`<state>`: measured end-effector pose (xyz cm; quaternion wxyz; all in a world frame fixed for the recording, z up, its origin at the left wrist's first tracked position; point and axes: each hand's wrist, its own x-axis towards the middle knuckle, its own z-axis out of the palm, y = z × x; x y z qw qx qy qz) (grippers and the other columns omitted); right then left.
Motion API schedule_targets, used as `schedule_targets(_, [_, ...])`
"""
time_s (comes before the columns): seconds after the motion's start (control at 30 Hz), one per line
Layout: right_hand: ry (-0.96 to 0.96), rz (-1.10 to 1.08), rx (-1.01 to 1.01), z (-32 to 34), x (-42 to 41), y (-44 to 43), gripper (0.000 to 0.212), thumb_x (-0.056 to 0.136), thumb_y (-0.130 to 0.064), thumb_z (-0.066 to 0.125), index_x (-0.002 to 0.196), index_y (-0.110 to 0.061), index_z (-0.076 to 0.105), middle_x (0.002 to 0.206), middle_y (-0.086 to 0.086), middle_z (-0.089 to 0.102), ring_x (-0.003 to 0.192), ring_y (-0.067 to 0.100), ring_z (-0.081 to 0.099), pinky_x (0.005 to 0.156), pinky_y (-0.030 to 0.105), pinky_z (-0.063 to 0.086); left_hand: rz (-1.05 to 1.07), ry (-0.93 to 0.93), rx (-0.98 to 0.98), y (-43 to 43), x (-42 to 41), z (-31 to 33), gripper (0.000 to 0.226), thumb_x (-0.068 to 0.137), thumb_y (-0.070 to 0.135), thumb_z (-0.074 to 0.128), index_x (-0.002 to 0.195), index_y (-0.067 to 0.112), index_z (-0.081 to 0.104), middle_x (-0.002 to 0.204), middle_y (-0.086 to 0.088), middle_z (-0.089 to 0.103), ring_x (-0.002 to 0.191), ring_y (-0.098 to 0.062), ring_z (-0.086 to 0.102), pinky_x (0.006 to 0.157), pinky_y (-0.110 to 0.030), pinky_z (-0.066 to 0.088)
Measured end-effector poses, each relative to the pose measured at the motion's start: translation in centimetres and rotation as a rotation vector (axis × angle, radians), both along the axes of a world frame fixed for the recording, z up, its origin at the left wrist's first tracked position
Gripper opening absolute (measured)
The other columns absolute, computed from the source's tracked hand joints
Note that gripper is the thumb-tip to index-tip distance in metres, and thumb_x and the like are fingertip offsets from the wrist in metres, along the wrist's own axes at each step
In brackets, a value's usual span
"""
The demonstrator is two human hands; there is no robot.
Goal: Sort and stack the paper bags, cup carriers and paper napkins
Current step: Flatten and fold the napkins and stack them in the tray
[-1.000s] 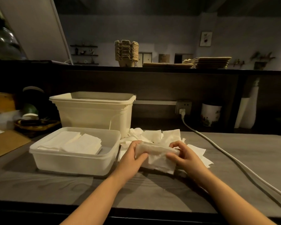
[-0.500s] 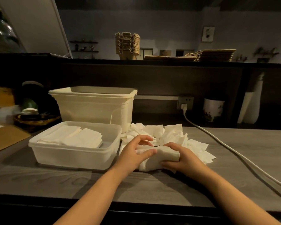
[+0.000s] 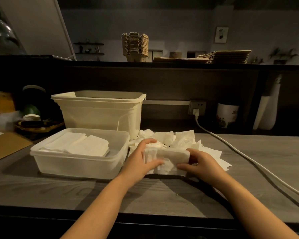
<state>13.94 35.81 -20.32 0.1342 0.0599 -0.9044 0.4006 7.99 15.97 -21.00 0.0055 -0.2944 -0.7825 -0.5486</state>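
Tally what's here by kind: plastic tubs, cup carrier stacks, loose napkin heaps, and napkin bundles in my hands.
Plastic tubs: 2 (shallow translucent tub, taller cream tub)
Stack of brown pulp cup carriers: 1
Loose heap of white paper napkins: 1
White napkin bundle gripped by left hand and right hand: 1
Total: 5

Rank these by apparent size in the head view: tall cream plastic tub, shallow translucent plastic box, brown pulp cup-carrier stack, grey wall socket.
1-2. Tall cream plastic tub and shallow translucent plastic box: look alike; the box is nearer, so unranked.
3. Brown pulp cup-carrier stack, far back.
4. Grey wall socket.
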Motion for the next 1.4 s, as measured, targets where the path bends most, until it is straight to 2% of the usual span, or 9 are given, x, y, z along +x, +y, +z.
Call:
schedule_targets(0.1, [0.032,-0.034,0.012,0.1,0.0,0.1,0.022,0.081,-0.023,0.070,0.088,-0.035,0.053,0.085,-0.011,0.061,0.075,0.006,0.061,0.061,0.015,0.051,-0.009,-0.037,0.074,0.0,0.2,0.2,0.058,0.093,0.010,0.054,0.114,0.060,0.031,0.139,0.007,0.034,0.127,-0.015,0.037,0.100,-0.033,0.045])
schedule_targets(0.27, [0.015,-0.026,0.056,0.0,0.0,-0.1,0.025,0.081,-0.026,0.070,0.091,-0.037,0.051,0.091,-0.013,0.060,0.087,0.007,0.059,0.077,0.024,0.053,-0.032,-0.064,0.018,0.2,0.4,0.2,0.055,0.098,0.007,0.040,0.124,0.053,0.026,0.135,0.006,0.029,0.099,-0.001,0.046,0.080,-0.012,0.043])
schedule_targets(0.37, [-0.052,0.021,0.018,0.0,0.0,-0.4,0.031,0.077,-0.028,0.074,0.094,-0.039,0.050,0.093,-0.014,0.060,0.092,0.008,0.060,0.077,0.026,0.055,-0.043,-0.073,0.021,0.5,0.5,0.0,0.054,0.097,0.013,0.046,0.131,0.048,0.023,0.143,0.006,0.024,0.118,-0.004,0.033,0.086,-0.010,0.037])
schedule_targets(0.47, [-0.047,0.030,-0.040,-0.1,0.1,-0.5,0.039,0.075,-0.030,0.075,0.106,-0.037,0.052,0.100,-0.014,0.060,0.094,0.008,0.061,0.073,0.024,0.055,-0.040,-0.117,0.090,0.6,0.7,0.3,0.049,0.096,0.025,0.048,0.133,0.045,0.023,0.132,0.008,0.026,0.117,-0.004,0.028,0.071,-0.004,0.037])
schedule_targets(0.63, [-0.134,0.133,0.008,0.0,0.4,-0.9,0.036,0.080,-0.028,0.071,0.106,-0.042,0.050,0.093,-0.015,0.060,0.076,-0.001,0.060,0.059,0.014,0.049,-0.071,-0.207,0.113,0.6,0.9,0.5,0.036,0.099,0.035,0.036,0.130,0.050,0.026,0.145,0.004,0.026,0.118,-0.007,0.028,0.094,-0.027,0.026])
schedule_targets(0.87, [-0.100,0.162,0.099,0.0,0.4,-1.1,0.030,0.084,-0.026,0.068,0.090,-0.052,0.055,0.089,-0.011,0.066,0.079,0.005,0.063,0.070,0.021,0.052,-0.095,-0.213,0.013,0.7,1.0,0.4,0.028,0.102,0.033,0.028,0.126,0.046,0.028,0.138,0.003,0.025,0.124,-0.015,0.029,0.096,-0.028,0.026])
schedule_targets(1.03, [-0.056,0.101,0.143,-0.3,0.0,-1.0,0.015,0.087,-0.028,0.064,0.089,-0.043,0.061,0.085,-0.009,0.068,0.071,0.003,0.062,0.065,0.020,0.050,-0.050,-0.202,0.050,0.8,1.0,0.5,0.018,0.102,0.030,0.030,0.114,0.032,0.043,0.112,0.014,0.036,0.101,-0.001,0.038,0.079,-0.017,0.031])
schedule_targets(1.2, [-0.020,0.072,0.034,-0.2,0.1,-0.7,0.007,0.087,-0.027,0.063,0.090,-0.032,0.066,0.077,0.001,0.068,0.055,-0.002,0.054,0.056,0.019,0.044,-0.081,-0.060,-0.002,0.8,1.3,0.6,0.036,0.076,0.052,0.051,0.109,0.040,0.041,0.120,0.015,0.041,0.100,-0.002,0.043,0.069,-0.006,0.038])
schedule_targets(1.4, [-0.056,0.096,0.116,-0.2,-0.3,-0.1,0.015,0.083,-0.031,0.067,0.079,-0.042,0.058,0.099,-0.017,0.053,0.085,0.004,0.055,0.071,0.013,0.046,-0.031,0.078,-0.129,0.2,0.4,0.0,0.039,0.078,0.022,0.074,0.102,0.044,0.052,0.107,0.020,0.055,0.101,0.001,0.051,0.079,-0.009,0.044])
